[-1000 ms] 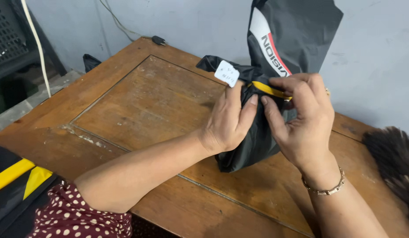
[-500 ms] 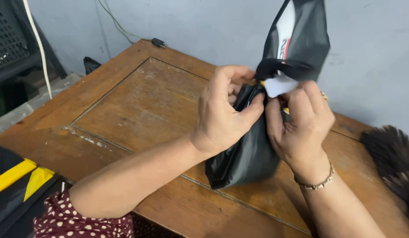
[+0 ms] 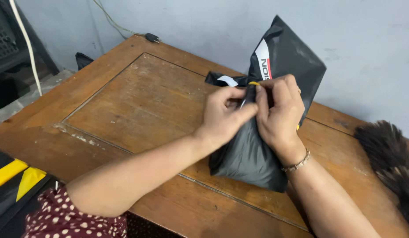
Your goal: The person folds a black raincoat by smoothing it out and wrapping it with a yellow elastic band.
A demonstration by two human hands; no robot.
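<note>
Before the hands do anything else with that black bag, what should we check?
1. Left hand gripping the bag at its neck: ok.
2. Right hand gripping beside it: ok.
3. Bag resting on the table: ok.
4. Neck tied shut: cannot tell, fingers cover it.
5. Bag away from the table edge: ok.
6. Feather duster apart from the bag: ok.
</note>
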